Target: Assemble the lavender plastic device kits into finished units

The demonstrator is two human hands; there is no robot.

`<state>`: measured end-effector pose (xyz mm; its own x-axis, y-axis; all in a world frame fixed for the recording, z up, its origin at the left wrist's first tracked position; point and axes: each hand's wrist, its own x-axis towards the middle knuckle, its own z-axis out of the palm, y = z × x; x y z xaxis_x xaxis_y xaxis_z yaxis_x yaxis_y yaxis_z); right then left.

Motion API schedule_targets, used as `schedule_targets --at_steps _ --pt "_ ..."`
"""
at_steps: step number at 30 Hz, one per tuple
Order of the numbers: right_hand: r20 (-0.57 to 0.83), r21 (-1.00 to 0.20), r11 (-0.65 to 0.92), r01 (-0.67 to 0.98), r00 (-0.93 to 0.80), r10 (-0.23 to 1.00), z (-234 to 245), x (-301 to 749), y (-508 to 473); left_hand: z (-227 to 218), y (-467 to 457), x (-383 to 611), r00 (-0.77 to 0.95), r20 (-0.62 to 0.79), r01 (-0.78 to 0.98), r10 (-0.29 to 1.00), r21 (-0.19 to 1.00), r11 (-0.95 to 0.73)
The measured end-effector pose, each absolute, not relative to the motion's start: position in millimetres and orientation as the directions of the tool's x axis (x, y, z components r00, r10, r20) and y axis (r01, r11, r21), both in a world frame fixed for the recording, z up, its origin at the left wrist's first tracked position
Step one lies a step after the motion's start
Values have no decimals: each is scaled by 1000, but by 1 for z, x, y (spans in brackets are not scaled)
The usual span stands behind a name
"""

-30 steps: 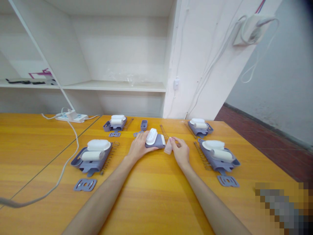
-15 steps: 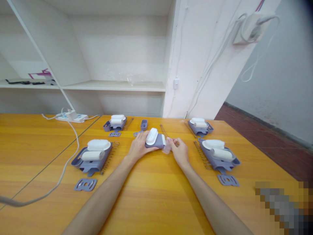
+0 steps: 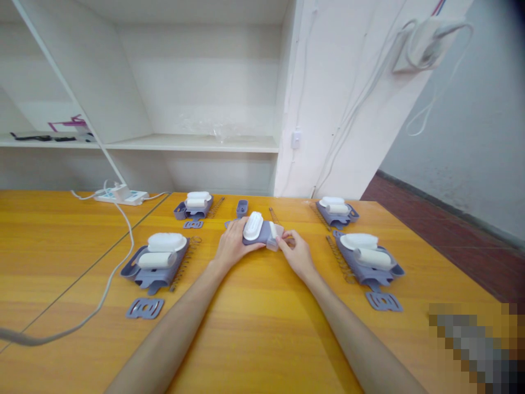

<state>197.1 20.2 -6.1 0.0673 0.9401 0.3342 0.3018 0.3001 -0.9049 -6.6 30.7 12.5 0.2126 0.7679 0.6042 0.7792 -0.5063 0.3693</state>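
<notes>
Over the middle of the table, my left hand (image 3: 232,242) is closed around a grey-purple plastic housing (image 3: 262,234). A white oval part (image 3: 253,226) sits on top of that housing. At the housing's right end is a small translucent plastic cover (image 3: 272,244), pinched between the thumb and fingers of my right hand (image 3: 300,254). The cover overlaps a white end of the held piece; how far it is seated cannot be made out. Behind the hands lie a small grey cup-like part (image 3: 241,208) and a coil spring (image 3: 273,215).
Similar part sets stand at left front (image 3: 158,260), left back (image 3: 197,205), right front (image 3: 367,257) and right back (image 3: 337,210), with springs and flat slotted plates (image 3: 145,308) beside them. A power strip (image 3: 123,196) and a white cable (image 3: 118,257) lie at the left.
My right hand has moved slightly left, bringing the translucent cover against the right end of the housing. My left hand keeps its hold.
</notes>
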Motion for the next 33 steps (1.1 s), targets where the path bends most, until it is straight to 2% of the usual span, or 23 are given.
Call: schedule_targets --at_steps 4,8,16,20,26,33 --pt "287 -935 273 225 33 957 -3 193 17 12 32 -7 178 625 798 760 361 -483" --pt "322 -926 303 225 56 945 -1 191 16 11 32 -7 157 637 803 755 363 -473" --pt "307 -941 298 159 33 951 1 192 16 11 32 -7 158 627 799 763 373 -472" --pt "332 -938 324 125 51 942 -2 194 19 11 31 -6 183 624 791 760 365 -490" --pt "295 -954 293 63 31 955 -10 198 24 11 31 -5 224 620 769 752 361 -527" --pt "266 -962 264 76 20 964 -13 202 26 13 30 -5 229 620 760 750 367 -536"
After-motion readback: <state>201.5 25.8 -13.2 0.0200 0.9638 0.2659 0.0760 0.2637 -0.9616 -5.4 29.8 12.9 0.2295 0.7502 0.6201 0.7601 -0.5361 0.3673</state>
